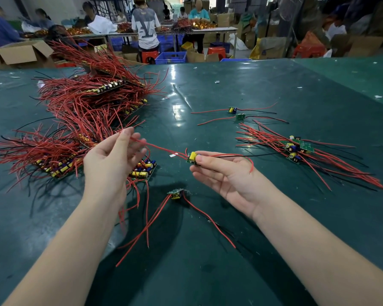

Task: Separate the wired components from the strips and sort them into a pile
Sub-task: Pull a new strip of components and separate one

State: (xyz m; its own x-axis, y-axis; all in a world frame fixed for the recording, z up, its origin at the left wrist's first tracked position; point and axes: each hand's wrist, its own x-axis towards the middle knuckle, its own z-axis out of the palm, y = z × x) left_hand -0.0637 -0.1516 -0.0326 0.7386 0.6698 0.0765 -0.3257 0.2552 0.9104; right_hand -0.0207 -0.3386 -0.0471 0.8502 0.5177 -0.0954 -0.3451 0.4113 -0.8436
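Your table [208,89] has a dark green cover, smooth and glossy, probably rubber or vinyl, since the lights bounce right off it. The wires [80,111] wear shiny red and black plastic insulation. The little board [192,157] you're holding looks like matt green circuit board with a glossy yellow part on top. The boxes [20,54] behind are plain matt cardboard.
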